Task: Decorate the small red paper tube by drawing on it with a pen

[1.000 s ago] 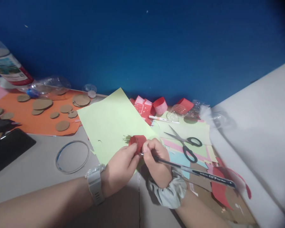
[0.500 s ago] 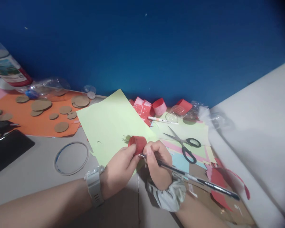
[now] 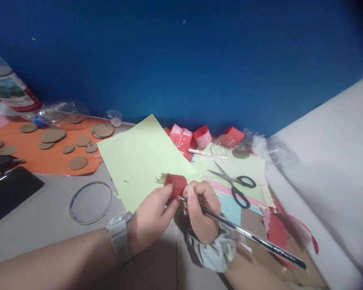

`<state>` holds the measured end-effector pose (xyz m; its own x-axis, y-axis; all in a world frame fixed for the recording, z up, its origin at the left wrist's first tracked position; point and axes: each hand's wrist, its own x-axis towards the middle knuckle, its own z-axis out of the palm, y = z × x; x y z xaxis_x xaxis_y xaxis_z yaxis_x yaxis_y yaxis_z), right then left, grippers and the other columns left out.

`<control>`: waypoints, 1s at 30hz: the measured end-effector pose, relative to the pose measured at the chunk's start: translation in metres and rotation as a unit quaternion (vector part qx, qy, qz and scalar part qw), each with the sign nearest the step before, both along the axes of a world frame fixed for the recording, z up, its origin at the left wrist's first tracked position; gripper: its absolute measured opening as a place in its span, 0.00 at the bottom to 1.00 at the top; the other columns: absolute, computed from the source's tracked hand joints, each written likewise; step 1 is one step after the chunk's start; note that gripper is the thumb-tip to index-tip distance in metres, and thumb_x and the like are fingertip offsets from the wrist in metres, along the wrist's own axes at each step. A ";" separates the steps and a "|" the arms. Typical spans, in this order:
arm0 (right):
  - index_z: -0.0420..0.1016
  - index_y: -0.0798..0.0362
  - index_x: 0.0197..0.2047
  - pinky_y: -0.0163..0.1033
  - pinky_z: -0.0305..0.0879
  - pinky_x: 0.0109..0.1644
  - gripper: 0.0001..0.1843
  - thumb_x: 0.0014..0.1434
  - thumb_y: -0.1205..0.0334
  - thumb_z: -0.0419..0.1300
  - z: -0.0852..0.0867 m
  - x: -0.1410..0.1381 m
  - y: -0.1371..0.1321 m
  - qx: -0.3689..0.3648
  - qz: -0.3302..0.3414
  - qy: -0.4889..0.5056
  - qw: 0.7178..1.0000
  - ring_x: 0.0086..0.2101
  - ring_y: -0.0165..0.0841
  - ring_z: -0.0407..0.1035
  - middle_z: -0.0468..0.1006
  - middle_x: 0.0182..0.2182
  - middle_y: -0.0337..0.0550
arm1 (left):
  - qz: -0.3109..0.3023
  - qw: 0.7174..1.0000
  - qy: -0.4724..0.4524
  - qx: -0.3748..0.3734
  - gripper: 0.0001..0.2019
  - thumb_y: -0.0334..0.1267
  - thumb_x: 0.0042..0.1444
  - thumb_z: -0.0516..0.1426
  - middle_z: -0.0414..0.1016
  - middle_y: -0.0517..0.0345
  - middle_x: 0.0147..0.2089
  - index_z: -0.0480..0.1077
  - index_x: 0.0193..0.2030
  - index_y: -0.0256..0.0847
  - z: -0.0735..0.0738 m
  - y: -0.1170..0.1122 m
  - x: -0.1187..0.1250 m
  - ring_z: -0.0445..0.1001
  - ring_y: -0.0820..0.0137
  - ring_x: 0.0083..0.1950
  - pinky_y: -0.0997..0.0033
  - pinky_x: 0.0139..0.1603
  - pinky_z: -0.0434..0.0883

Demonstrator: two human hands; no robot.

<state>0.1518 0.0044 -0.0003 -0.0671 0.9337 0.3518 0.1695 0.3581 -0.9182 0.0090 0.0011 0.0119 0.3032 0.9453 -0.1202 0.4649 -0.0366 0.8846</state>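
Red ring (image 3: 178, 184) is pinched in left hand (image 3: 149, 219) over green sheet (image 3: 139, 149), pen (image 3: 251, 235) is pinched in right hand (image 3: 202, 221), its tail now swung lower, so tip angle at ring's edge is apparently being adjusted.

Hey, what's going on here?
Someone is holding a small red ring in their left hand and a pen in their right hand. The pen points at the lower edge of the red ring; I can't tell if it touches. Light green paper lies beneath, and open scissors lie to the right.
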 end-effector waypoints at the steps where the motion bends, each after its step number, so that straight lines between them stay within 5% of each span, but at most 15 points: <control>1: 0.59 0.49 0.29 0.38 0.58 0.30 0.11 0.65 0.64 0.53 0.000 0.000 0.000 -0.003 -0.001 0.001 1.000 0.26 0.30 0.61 0.67 0.26 0.36 | -0.004 1.000 0.005 0.001 0.07 0.37 0.62 0.47 0.76 0.50 0.38 0.64 0.38 0.40 0.000 0.000 0.000 0.73 0.62 0.40 0.63 0.43 0.69; 30: 0.60 0.50 0.29 0.35 0.58 0.31 0.12 0.65 0.65 0.54 -0.001 0.000 0.006 -0.066 0.011 0.018 0.998 0.25 0.28 0.59 0.65 0.25 0.34 | -0.022 1.000 0.002 -0.005 0.08 0.37 0.63 0.46 0.75 0.48 0.39 0.64 0.40 0.39 0.000 0.000 -0.001 0.72 0.59 0.41 0.60 0.44 0.68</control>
<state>0.1521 0.0109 -0.0011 -0.0775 0.9707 0.2274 0.1301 0.2360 -0.9630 0.0079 0.0013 0.0117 0.3440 0.9297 -0.1318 0.4672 -0.0477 0.8828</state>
